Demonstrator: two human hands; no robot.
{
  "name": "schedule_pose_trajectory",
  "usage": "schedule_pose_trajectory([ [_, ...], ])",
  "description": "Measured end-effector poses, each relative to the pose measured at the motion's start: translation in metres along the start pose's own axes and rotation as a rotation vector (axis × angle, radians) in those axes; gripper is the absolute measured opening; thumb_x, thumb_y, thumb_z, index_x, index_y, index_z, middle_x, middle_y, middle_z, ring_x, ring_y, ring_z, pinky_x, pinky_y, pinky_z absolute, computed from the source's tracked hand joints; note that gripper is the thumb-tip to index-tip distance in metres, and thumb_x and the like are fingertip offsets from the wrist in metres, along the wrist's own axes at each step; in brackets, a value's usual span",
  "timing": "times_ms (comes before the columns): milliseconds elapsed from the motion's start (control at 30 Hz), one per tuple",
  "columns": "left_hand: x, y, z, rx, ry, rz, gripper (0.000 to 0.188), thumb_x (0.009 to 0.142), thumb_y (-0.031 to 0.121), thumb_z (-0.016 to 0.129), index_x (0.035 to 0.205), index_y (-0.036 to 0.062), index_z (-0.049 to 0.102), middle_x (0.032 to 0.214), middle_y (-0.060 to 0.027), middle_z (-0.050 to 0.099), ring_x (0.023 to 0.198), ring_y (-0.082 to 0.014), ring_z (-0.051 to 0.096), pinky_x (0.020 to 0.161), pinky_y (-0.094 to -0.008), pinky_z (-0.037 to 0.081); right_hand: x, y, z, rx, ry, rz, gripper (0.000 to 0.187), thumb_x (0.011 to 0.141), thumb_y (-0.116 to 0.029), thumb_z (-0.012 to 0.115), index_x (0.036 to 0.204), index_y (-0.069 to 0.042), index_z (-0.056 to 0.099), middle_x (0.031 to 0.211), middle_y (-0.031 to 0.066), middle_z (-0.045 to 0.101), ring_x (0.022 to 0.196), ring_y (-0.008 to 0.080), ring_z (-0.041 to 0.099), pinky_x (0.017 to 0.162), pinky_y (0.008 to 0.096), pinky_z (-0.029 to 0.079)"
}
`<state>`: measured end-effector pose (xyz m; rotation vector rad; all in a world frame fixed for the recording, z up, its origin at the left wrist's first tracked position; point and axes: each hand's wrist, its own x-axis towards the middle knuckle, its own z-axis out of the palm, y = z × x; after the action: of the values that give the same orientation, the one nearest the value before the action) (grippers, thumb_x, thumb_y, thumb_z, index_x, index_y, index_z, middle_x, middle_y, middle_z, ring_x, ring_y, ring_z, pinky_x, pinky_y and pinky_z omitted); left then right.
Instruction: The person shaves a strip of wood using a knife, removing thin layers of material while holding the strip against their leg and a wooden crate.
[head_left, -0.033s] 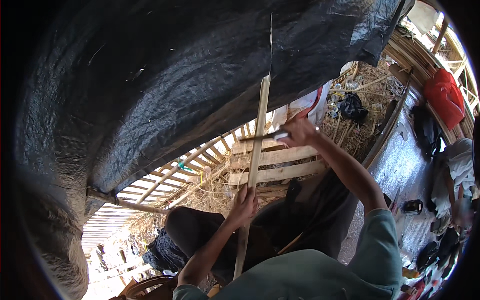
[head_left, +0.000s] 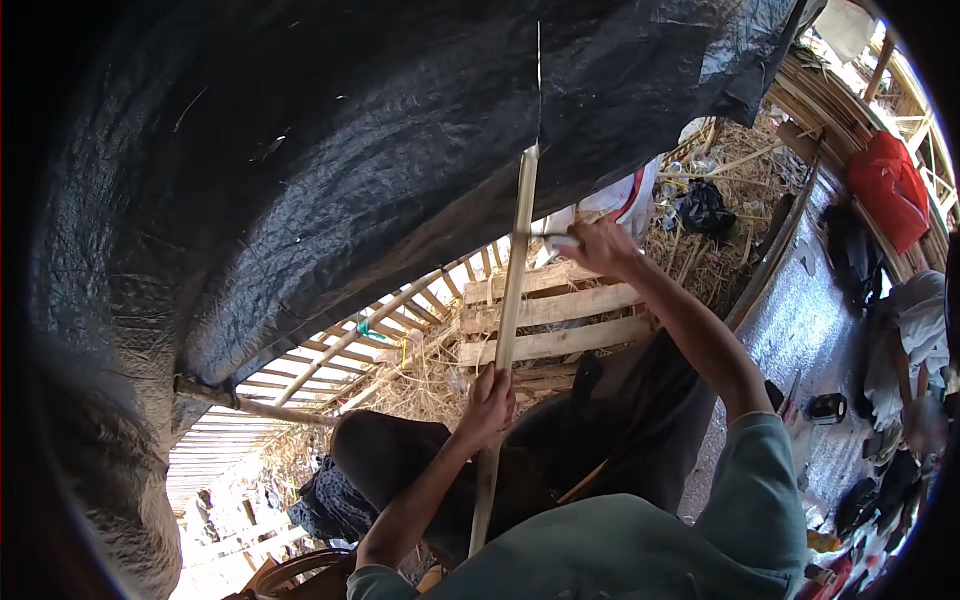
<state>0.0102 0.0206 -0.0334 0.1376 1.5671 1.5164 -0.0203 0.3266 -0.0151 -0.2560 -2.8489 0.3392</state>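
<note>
A long, pale bamboo strip (head_left: 515, 280) stands nearly upright in front of me, its upper end against the black plastic sheet. My left hand (head_left: 488, 408) is closed round its lower part, above my dark-trousered lap. Higher up, my right hand (head_left: 603, 248) grips a knife (head_left: 552, 239) by its handle, on the right of the strip. The blade points left and meets the strip's edge; much of it is hidden or seen edge-on. Below my left hand the strip runs down past my lap to my green shirt.
Black plastic sheeting (head_left: 300, 200) hangs low across the top and left. Wooden slats (head_left: 560, 312) and straw lie beyond my knees. On the right are a red bag (head_left: 888, 190), a stack of bamboo strips (head_left: 825, 105), a black plastic bag (head_left: 705, 208) and another person (head_left: 915, 340).
My right hand and the knife have moved a little up along the bamboo strip, and less of the blade shows. My left hand keeps its hold in nearly the same place.
</note>
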Motion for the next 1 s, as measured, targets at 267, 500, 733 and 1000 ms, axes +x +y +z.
schedule_pose_trajectory([
  [267,-0.006,0.015,0.002,-0.157,-0.088,-0.039,0.018,0.096,0.029,0.035,0.09,0.0121,0.041,0.055,0.0025,0.032,0.035,-0.0054,0.027,0.031,-0.021,0.025,-0.01,0.013,-0.004,0.242,0.005,-0.109,0.055,0.08,-0.058,0.049,0.072,-0.006,0.063,0.053,0.0149,0.058,0.056,0.0313,0.062,0.053,0.042,0.049],
  [500,-0.012,0.01,0.002,-0.069,-0.088,-0.019,0.021,0.096,0.029,0.035,0.083,0.0128,0.037,0.051,0.003,0.029,0.032,-0.0053,0.025,0.029,-0.0212,0.022,0.001,0.011,-0.003,0.09,-0.006,0.088,0.058,0.078,-0.065,0.044,0.082,-0.011,0.066,0.059,0.0131,0.061,0.06,0.0301,0.063,0.058,0.0408,0.051],
  [733,-0.009,0.018,-0.002,-0.116,-0.038,-0.016,0.022,0.096,0.027,0.035,0.084,0.0099,0.04,0.049,0.0013,0.033,0.032,-0.0072,0.028,0.029,-0.0225,0.026,-0.003,0.012,-0.028,0.234,-0.133,0.288,0.055,0.079,-0.064,0.045,0.087,-0.014,0.068,0.069,0.0157,0.063,0.069,0.0319,0.064,0.061,0.0416,0.05],
  [1000,0.002,0.001,-0.008,0.192,0.018,0.18,0.017,0.095,0.02,0.036,0.091,0.0046,0.043,0.054,-0.0018,0.042,0.039,-0.0081,0.038,0.036,-0.023,0.034,-0.036,-0.045,-0.007,0.092,-0.028,-0.573,0.054,0.069,-0.062,0.06,0.067,-0.008,0.054,0.047,0.009,0.052,0.046,0.0283,0.057,0.045,0.0375,0.045],
])
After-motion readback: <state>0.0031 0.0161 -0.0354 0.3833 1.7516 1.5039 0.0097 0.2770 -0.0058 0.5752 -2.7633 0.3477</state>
